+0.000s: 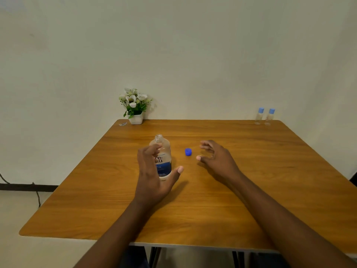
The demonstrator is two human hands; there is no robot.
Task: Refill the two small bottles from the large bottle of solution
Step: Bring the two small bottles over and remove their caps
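With both hands open and empty, your left hand (152, 171) beside the uncapped large bottle (162, 157), right hand (216, 159) just past its blue cap (188, 152), fetch the 2 small bottles (264, 117) from well behind the large bottle.

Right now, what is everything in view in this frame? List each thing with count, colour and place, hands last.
table: one, brown wood grain, fills the lower frame
large bottle: one, clear with blue and white label, uncapped, upright at table centre-left
cap: one, dark blue, on the table just right of the large bottle
small bottles: two, clear with light blue caps on, upright side by side at the far right corner
flower pot: one, white with white flowers and green leaves, far left edge
small scrap: one, pale, left of the pot; too small to identify
hands: left hand open beside the large bottle; right hand open, right of the cap
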